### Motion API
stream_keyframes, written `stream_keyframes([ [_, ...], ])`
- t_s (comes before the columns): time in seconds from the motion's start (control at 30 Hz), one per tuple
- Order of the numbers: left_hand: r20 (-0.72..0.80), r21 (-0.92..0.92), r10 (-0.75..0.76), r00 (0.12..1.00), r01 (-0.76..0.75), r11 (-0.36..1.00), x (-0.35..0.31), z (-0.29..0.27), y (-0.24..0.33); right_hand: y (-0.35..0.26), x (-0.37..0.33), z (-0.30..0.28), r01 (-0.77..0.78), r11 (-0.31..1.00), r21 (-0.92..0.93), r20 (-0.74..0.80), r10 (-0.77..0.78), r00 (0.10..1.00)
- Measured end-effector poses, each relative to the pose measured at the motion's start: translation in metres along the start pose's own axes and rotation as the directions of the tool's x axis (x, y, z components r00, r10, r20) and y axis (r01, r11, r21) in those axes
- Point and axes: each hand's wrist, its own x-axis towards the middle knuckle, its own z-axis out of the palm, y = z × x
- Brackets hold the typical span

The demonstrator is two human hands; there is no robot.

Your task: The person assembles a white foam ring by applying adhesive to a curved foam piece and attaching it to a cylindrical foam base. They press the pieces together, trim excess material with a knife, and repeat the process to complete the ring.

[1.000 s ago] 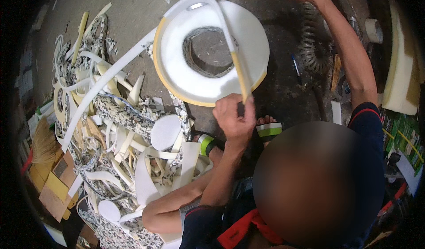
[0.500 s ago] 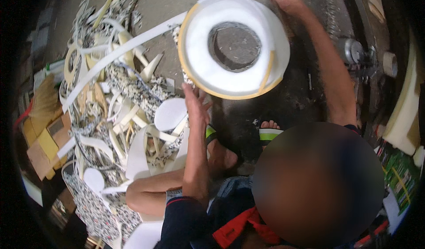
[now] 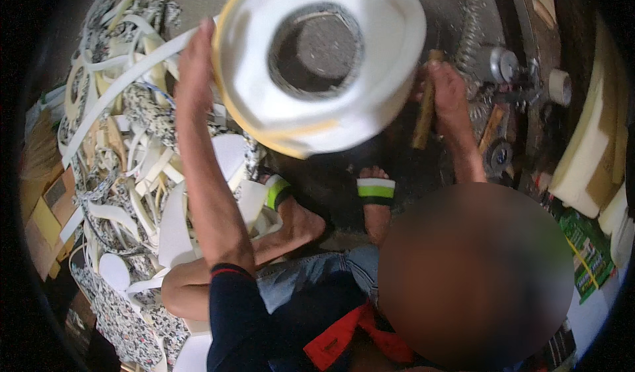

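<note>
the left hand [image 3: 195, 57] lies flat against the left rim of the big white ring [image 3: 390, 47], raised over the floor. the right hand [image 3: 446, 91] grips a wooden stick [image 3: 423, 117], seemingly touching the ring's right edge; offcut strips [image 3: 126, 167] lie left.

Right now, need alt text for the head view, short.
A seated person holds a big white foam ring with a yellow edge, left hand on its left side, right hand gripping a wooden stick at its right. Foam offcuts pile up on the left.
</note>
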Motion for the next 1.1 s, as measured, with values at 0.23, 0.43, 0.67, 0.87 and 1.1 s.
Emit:
stream_keyframes([
  [0.23,0.092,0.262,0.463,0.881,-0.470,0.843,-0.050,0.055,0.017,0.073,-0.070,-0.037,-0.063,0.969,-0.240,-0.256,-0.001,0.967],
  [0.43,0.358,0.674,0.540,0.762,-0.611,0.415,-0.138,0.124,-0.012,0.116,-0.184,-0.063,-0.111,0.760,-0.640,-0.210,-0.035,0.977],
  [0.67,0.264,0.530,0.475,0.839,-0.538,0.655,-0.131,0.127,-0.012,0.119,-0.217,-0.066,-0.069,0.723,-0.687,-0.048,0.050,0.998],
  [0.87,0.297,0.535,0.516,0.804,-0.587,0.607,-0.159,0.139,-0.016,0.124,-0.158,-0.047,0.124,0.661,-0.740,-0.003,-0.188,0.982],
  [1.1,0.307,0.525,0.442,0.843,-0.538,0.660,-0.174,0.149,-0.023,0.110,-0.109,-0.040,0.144,0.630,-0.763,-0.017,-0.243,0.970],
])
